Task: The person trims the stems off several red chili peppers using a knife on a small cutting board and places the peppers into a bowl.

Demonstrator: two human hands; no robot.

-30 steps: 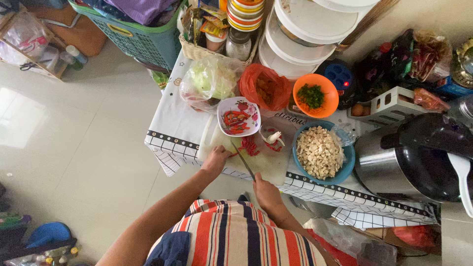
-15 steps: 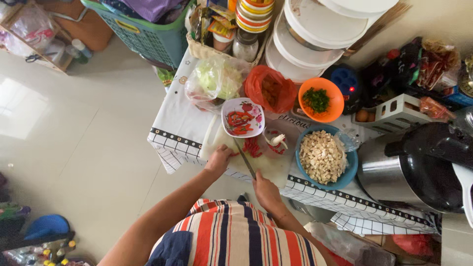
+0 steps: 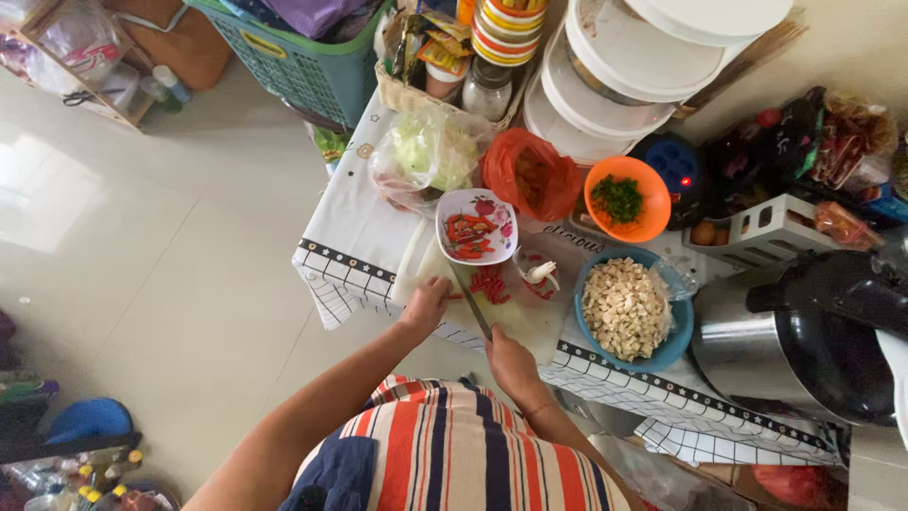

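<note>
The red chillies [image 3: 489,284] lie on the pale cutting board [image 3: 530,317] at the near edge of the table [image 3: 355,237], just in front of a small patterned bowl [image 3: 476,225] that already holds cut red pieces. They look light, thin-skinned and a little slick, likely to roll or skid under a blade, so they are best pinned from above near the uncut end, with fingertips tucked back from the edge. The left hand [image 3: 425,305] rests on the board's left part, fingers curled down beside the chillies; whether it actually presses one is too small to tell. The right hand [image 3: 509,363] is clenched around the handle of a knife [image 3: 472,303], whose blade runs far and left toward the red pieces. Both forearms reach out from the striped shirt [image 3: 454,454], elbows close in. To the right sits a blue bowl [image 3: 629,310] of pale cubes.
</note>
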